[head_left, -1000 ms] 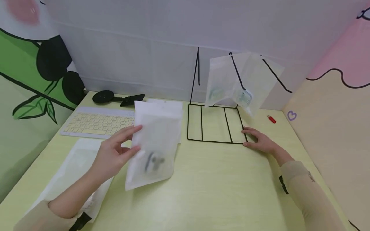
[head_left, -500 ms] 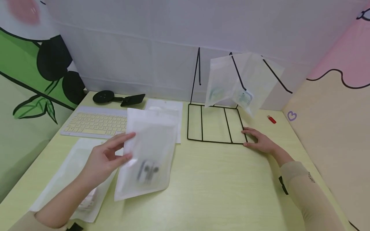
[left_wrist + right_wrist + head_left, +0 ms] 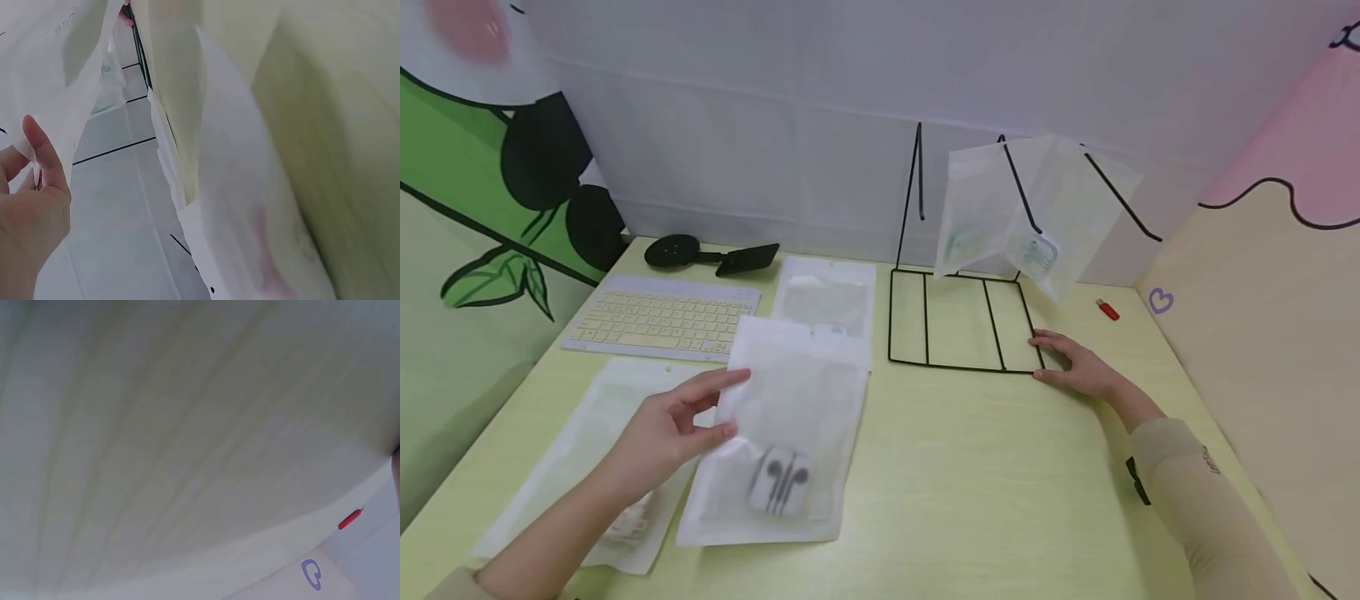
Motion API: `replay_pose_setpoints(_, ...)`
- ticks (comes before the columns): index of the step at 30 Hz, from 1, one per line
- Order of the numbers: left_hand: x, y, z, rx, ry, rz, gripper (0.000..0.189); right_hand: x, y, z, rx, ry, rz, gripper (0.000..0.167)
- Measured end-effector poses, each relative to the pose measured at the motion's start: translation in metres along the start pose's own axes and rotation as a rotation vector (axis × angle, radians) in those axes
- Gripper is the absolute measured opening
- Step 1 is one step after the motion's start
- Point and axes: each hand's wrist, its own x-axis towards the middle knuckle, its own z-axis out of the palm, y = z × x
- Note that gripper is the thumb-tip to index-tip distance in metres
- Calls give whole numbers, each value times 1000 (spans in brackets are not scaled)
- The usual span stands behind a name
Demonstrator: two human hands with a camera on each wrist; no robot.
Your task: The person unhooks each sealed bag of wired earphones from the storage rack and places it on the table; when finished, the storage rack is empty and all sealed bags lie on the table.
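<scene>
My left hand pinches the left edge of a translucent white zip pouch between thumb and fingers. Through its lower part shows a pair of earphones. In the left wrist view the pouch rises from the thumb and fingertips. At the right, my right hand holds the near right corner of a black wire rack, its thumb and fingers at the side bar. Two more translucent pouches hang from the rack's hooks. The right wrist view barely catches the hand.
Another pouch lies flat behind the held one, and one lies under my left forearm. A keyboard and a black folding stand sit at the back left. A red USB stick lies right of the rack.
My left hand has moved the pouch down, towards me and slightly left, so the earphones show more clearly and the pouch behind is uncovered. The right hand has stayed at the rack's corner.
</scene>
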Motion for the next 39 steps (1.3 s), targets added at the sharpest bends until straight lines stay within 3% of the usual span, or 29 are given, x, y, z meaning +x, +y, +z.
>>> replay_pose_setpoints(9, 2, -9, -3, 164, -83, -57, 58, -2, 0, 0, 10, -1, 11, 64)
replay_pose_setpoints(16, 3, -19, -4, 305, -101, -41, 67, -2, -2, 0, 18, -4, 17, 64)
replay_pose_setpoints(21, 5, -22, -7, 432, -172, -93, 78, -3, -2, 0, 24, -1, 5, 63)
replay_pose_setpoints(26, 7, -25, -11, 570, -248, -68, 82, -3, 0, -1, 18, 5, -3, 62)
replay_pose_setpoints(39, 11, -39, -12, 816, -294, -8, 78, -2, 3, -1, 43, -4, 14, 62)
